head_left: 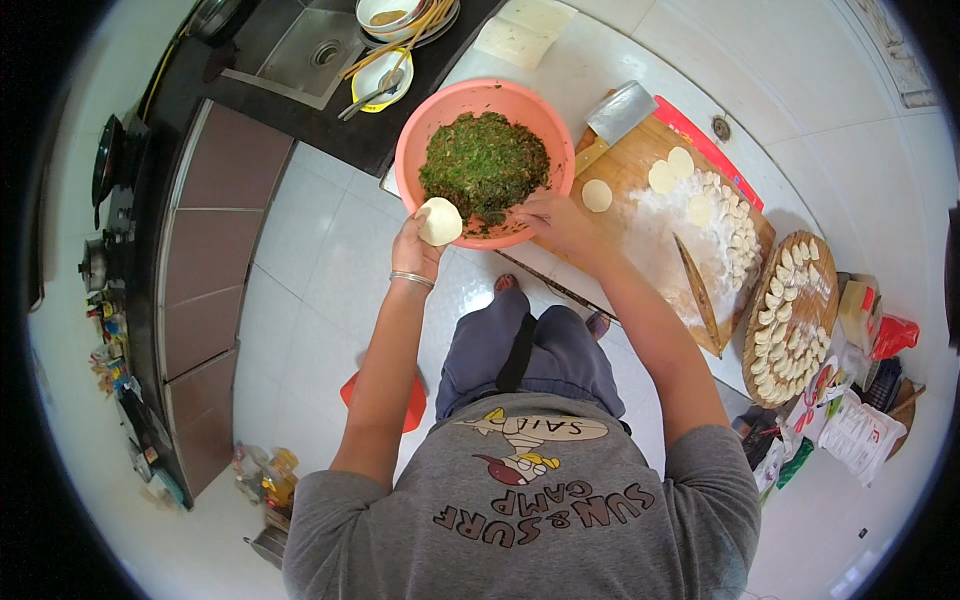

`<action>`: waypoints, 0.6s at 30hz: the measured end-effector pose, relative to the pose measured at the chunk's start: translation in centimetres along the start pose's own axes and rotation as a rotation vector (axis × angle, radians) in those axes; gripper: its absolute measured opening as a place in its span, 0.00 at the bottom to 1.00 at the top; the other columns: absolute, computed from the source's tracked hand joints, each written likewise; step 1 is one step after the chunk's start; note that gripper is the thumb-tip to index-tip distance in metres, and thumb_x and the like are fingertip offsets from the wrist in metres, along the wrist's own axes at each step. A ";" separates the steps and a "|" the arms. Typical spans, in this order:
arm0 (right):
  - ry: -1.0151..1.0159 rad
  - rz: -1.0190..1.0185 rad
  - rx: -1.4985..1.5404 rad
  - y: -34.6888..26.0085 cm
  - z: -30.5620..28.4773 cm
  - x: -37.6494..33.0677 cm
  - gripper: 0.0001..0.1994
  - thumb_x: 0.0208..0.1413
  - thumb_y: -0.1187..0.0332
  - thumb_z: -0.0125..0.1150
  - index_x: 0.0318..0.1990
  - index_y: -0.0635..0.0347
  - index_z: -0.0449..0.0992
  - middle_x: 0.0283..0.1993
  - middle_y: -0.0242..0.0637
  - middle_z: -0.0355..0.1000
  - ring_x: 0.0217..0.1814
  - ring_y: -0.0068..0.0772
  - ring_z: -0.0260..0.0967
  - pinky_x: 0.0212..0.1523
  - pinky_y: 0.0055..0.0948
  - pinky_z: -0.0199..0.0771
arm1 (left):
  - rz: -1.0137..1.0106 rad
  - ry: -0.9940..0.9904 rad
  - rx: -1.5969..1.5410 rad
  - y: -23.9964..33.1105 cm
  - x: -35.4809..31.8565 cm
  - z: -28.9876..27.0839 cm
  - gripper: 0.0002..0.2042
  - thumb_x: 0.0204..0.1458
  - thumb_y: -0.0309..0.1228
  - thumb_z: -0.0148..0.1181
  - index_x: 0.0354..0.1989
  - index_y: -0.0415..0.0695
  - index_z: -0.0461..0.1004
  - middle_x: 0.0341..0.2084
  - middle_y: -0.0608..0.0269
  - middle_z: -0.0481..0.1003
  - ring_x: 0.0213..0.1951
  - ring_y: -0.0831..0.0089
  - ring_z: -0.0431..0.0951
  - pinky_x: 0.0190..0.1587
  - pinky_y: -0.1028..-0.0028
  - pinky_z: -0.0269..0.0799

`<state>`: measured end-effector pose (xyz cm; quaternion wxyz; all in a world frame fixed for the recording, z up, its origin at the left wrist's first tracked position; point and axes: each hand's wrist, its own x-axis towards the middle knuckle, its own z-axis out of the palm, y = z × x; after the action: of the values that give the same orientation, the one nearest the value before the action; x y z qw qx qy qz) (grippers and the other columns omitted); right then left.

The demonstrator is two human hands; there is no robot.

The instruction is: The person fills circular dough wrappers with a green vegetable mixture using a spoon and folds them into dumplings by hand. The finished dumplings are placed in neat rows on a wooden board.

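Observation:
My left hand (418, 243) holds a round white dough wrapper (440, 221) at the near rim of a pink bowl (430, 120) full of chopped green filling (484, 165). My right hand (552, 217) rests on the bowl's near right edge, fingers curled at the filling; what it grips is hidden. A wooden board (640, 165) to the right carries flour, flat wrappers (662, 176), a rolling pin (697, 291) and a cleaver (615, 118). A round tray (822, 290) further right holds several finished dumplings (783, 320).
A dark counter with a sink (305, 50), bowls and chopsticks lies at the top. Cabinets and a stove run along the left. Bags and packets sit on the floor at right. A red stool (414, 408) stands beneath me on white tiles.

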<state>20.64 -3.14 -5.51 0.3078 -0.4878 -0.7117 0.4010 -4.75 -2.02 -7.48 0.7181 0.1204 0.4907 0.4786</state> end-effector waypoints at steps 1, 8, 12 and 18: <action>-0.029 0.013 0.012 0.2 -0.2 0.0 0.07 0.53 0.71 0.56 0.32 0.66 0.77 0.28 0.41 0.70 0.37 0.41 0.69 0.39 0.35 0.68 | -0.002 0.003 0.005 0.0 0.0 0.0 0.18 0.56 0.33 0.45 0.52 0.36 0.62 0.49 0.51 0.70 0.49 0.60 0.73 0.52 0.61 0.72; 0.108 0.243 0.109 1.0 -0.5 1.3 0.08 0.53 0.70 0.56 0.34 0.64 0.78 0.30 0.42 0.73 0.35 0.42 0.70 0.37 0.33 0.70 | 0.007 0.002 0.008 0.3 0.0 0.3 0.18 0.56 0.32 0.45 0.52 0.35 0.62 0.49 0.50 0.70 0.49 0.60 0.73 0.52 0.61 0.71; 0.051 0.034 -0.089 2.1 -0.4 1.6 0.08 0.53 0.70 0.56 0.33 0.65 0.78 0.30 0.42 0.73 0.34 0.42 0.70 0.37 0.35 0.70 | 0.006 0.007 0.030 0.5 0.1 0.5 0.17 0.57 0.32 0.44 0.52 0.35 0.62 0.49 0.51 0.70 0.50 0.60 0.73 0.52 0.61 0.71; -0.060 -0.048 -0.025 1.6 0.2 1.0 0.07 0.52 0.70 0.57 0.33 0.64 0.78 0.28 0.40 0.72 0.34 0.38 0.70 0.37 0.34 0.70 | 0.000 -0.001 0.017 0.2 0.0 0.4 0.18 0.57 0.32 0.43 0.52 0.35 0.62 0.49 0.50 0.70 0.50 0.60 0.72 0.52 0.61 0.71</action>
<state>20.86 -1.91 -6.93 0.2897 -0.4621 -0.7372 0.3989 -4.52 -1.73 -7.13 0.7173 0.1269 0.4944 0.4742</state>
